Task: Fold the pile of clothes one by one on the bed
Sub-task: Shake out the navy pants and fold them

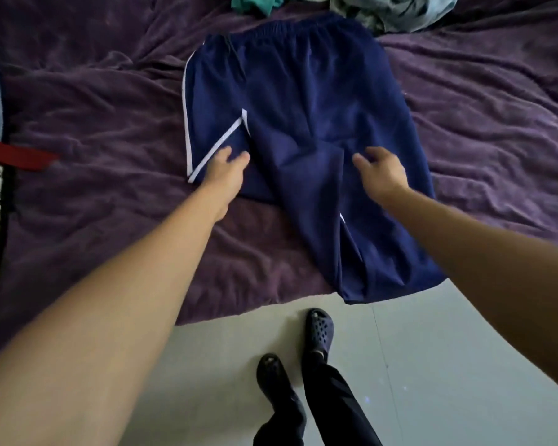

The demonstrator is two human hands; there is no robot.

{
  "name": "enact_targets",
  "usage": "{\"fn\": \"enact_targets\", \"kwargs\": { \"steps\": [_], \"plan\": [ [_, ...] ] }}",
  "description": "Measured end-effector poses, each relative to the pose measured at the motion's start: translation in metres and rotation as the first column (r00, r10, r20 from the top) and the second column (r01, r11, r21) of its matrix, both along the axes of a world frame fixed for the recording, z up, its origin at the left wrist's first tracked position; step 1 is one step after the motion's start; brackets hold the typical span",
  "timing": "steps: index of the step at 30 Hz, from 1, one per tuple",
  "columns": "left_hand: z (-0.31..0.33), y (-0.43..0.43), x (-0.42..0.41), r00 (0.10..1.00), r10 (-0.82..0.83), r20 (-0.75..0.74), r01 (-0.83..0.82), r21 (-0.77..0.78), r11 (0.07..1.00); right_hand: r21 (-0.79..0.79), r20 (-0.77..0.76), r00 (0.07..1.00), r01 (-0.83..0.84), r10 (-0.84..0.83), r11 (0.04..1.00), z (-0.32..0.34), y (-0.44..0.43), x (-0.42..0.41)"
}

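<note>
Pants [303, 140]: spread on your bed [110, 107], partly folded, one leg over the edge.
Hands: your left hand [226, 169] and right hand [384, 172] loose-fingered over them, gripping nothing.
To do: pile [384, 11] beyond, unfolded.

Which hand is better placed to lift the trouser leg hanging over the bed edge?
The right hand, probably: it is open over that leg of the navy trousers. The left hand is at the white stripe on the other side and would need to cross.

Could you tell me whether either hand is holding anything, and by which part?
Nothing is held: the left hand and right hand are open over the trousers, no grip.
</note>
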State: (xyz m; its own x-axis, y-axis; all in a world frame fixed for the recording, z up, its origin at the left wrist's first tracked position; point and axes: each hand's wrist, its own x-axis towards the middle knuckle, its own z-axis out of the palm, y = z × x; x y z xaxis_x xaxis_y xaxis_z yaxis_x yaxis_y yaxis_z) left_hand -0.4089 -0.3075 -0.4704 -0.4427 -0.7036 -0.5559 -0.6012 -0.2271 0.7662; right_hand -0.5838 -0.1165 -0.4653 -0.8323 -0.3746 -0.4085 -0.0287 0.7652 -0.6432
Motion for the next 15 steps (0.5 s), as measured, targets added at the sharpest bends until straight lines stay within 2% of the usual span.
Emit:
{"fn": "enact_targets", "kwargs": {
  "steps": [2, 4, 5, 7, 8, 9, 10, 11, 12, 13, 15],
  "plan": [
    [-0.027, 0.028, 0.007, 0.988, -0.079, 0.13, 0.096, -0.131, 0.987, 0.086, -0.128, 0.99, -0.053, 0.064, 0.995, 0.0, 0.037, 0.029],
    [-0.043, 0.052, 0.015, 0.976, -0.103, 0.193, 0.135, -0.161, 0.978, 0.145, -0.12, 0.981, -0.135, 0.153, 0.98, 0.007, 0.068, 0.072],
    [-0.05, 0.057, 0.016, 0.976, -0.081, 0.204, 0.113, -0.154, 0.982, 0.249, -0.092, 0.961, -0.232, 0.262, 0.94, 0.005, 0.078, 0.091],
    [-0.058, 0.053, 0.012, 0.976, -0.016, 0.219, 0.042, -0.114, 0.993, 0.427, -0.036, 0.863, -0.442, 0.503, 0.789, -0.01, 0.093, 0.117],
    [-0.059, 0.05, 0.008, 0.976, 0.015, 0.216, 0.003, -0.08, 0.997, 0.427, -0.02, 0.845, -0.475, 0.534, 0.769, -0.018, 0.097, 0.118],
    [-0.063, 0.046, 0.004, 0.979, 0.043, 0.2, -0.033, -0.057, 0.998, 0.346, -0.012, 0.877, -0.446, 0.48, 0.825, -0.027, 0.101, 0.111],
    [-0.061, 0.044, -0.003, 0.977, 0.069, 0.2, -0.063, -0.036, 0.997, 0.191, 0.003, 0.944, -0.324, 0.329, 0.927, -0.033, 0.102, 0.097],
    [-0.062, 0.044, -0.009, 0.981, 0.067, 0.185, -0.063, -0.027, 0.998, 0.009, 0.075, 0.992, -0.098, 0.097, 0.995, -0.034, 0.102, 0.076],
    [-0.061, 0.047, -0.016, 0.981, 0.06, 0.187, -0.058, -0.014, 0.998, -0.118, 0.176, 0.974, 0.166, -0.144, 0.979, -0.032, 0.1, 0.052],
    [-0.063, 0.053, -0.024, 0.982, 0.048, 0.182, -0.048, -0.006, 0.999, -0.163, 0.285, 0.904, 0.374, -0.319, 0.913, -0.026, 0.099, 0.028],
    [-0.061, 0.071, -0.042, 0.985, 0.05, 0.163, -0.056, 0.033, 0.998, -0.117, 0.426, 0.773, 0.562, -0.47, 0.819, -0.013, 0.102, -0.014]
  ]
}}
